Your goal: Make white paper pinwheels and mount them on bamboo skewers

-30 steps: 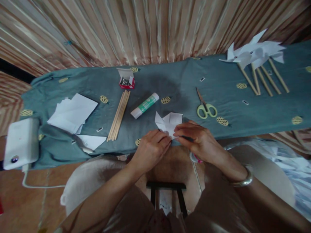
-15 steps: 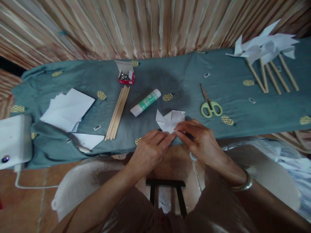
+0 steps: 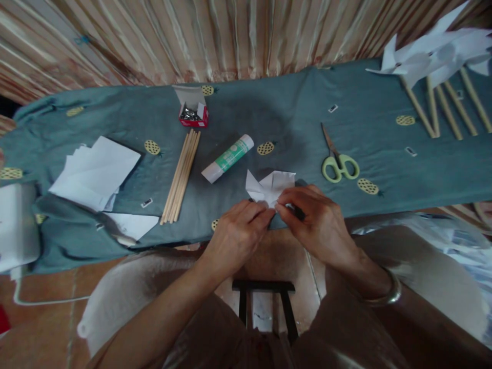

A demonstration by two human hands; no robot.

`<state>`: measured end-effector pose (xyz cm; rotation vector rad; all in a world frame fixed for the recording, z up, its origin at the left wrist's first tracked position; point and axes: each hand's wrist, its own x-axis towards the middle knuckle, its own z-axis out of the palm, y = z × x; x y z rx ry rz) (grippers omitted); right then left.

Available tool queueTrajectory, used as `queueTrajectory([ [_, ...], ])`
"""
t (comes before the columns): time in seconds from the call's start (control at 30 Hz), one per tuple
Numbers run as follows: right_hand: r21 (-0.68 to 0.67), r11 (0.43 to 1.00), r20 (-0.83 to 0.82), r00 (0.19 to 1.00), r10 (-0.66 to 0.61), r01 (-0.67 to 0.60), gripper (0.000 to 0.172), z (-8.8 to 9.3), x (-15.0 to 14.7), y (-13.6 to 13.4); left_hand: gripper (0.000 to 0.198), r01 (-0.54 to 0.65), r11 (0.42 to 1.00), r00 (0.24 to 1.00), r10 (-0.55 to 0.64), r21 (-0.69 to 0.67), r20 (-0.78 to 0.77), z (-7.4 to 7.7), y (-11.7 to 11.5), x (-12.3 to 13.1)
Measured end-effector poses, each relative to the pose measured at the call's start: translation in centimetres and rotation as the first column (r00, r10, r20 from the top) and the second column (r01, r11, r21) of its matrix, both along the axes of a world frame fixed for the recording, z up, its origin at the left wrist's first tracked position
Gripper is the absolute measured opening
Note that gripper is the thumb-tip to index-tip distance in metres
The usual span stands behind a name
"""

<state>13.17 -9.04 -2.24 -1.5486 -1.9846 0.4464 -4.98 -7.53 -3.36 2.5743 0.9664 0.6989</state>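
A white paper pinwheel point(image 3: 270, 186), with its points partly folded, lies at the table's front edge between my hands. My left hand point(image 3: 239, 228) presses its closed fingers on the paper's near left side. From the right, my right hand point(image 3: 315, 218) pinches the near edge with thumb and forefinger. My fingers hide the lower part of the paper. Just beyond it on the left lies a glue stick point(image 3: 229, 158) with a green label. Green-handled scissors point(image 3: 338, 160) rest to the right, blades pointing away from me.
Several wooden sticks point(image 3: 180, 177) lie left of the glue stick. Behind them an open red box point(image 3: 193, 117) holds small metal pins. White paper sheets point(image 3: 96, 171) are stacked at the left, near a white device point(image 3: 17, 225). Several finished pinwheels point(image 3: 442, 56) lie at the far right.
The view has shifted slightly, so the outlying things sit farther apart in it. Both hands keep hold of the paper, with only small finger movements at its near edge.
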Motion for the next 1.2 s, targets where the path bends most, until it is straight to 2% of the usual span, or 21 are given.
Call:
queueTrajectory([
  [0.17, 0.045, 0.999, 0.033, 0.999, -0.005, 0.003, 0.01, -0.12, 0.03, -0.12, 0.019, -0.003, 1.0, 1.0, 0.003, -0.014, 0.006, -0.06, 0.03, 0.02],
  [0.53, 0.055, 0.998, 0.079, 0.997, -0.009, 0.005, 0.01, -0.06, 0.11, -0.37, 0.02, -0.007, 0.997, 0.999, 0.01, -0.079, 0.036, -0.29, 0.15, 0.01],
  [0.9, 0.084, 0.996, 0.094, 0.996, 0.006, -0.014, 0.015, -0.02, 0.18, -0.6, 0.021, -0.017, 0.997, 0.999, 0.019, -0.079, 0.027, -0.29, 0.12, 0.07],
  [1.07, 0.086, 0.994, 0.148, 0.988, 0.049, -0.062, 0.027, -0.15, 0.13, -0.79, 0.021, -0.019, 0.996, 1.0, 0.021, -0.089, 0.023, -0.34, 0.11, 0.06],
  [1.2, 0.064, 0.995, 0.238, 0.97, 0.053, -0.07, 0.03, -0.33, -0.2, -0.87, 0.02, -0.019, 0.995, 1.0, 0.019, -0.096, 0.009, -0.28, 0.11, 0.02],
])
